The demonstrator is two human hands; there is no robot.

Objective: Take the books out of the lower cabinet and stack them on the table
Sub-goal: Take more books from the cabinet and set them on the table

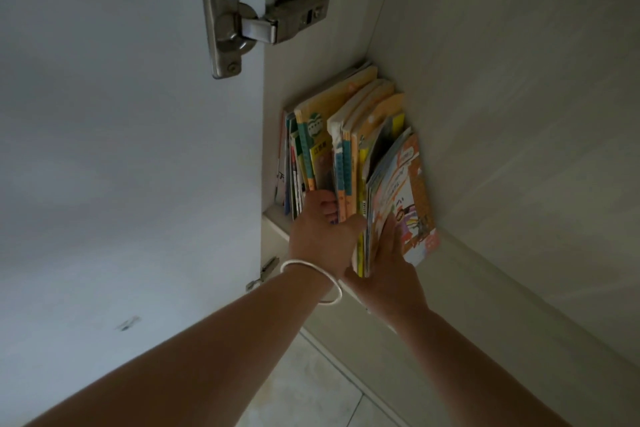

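Observation:
A row of thin colourful books [346, 135] stands upright on the cabinet floor [519, 114], packed against the left inner wall. My left hand [322, 236], with a white bangle at the wrist, has its fingers pushed between the middle books and curled around a bunch of them. My right hand [388, 263] presses flat against the cover of the outermost orange and white book [408, 198], thumb on the near edges. Both hands clamp the right part of the row between them.
The open white cabinet door [121, 149] stands at the left, with a metal hinge [256, 21] near the top and another hinge [265, 272] lower down. The cabinet's front edge [467, 305] runs under my wrists. Pale floor tiles [304, 392] show below.

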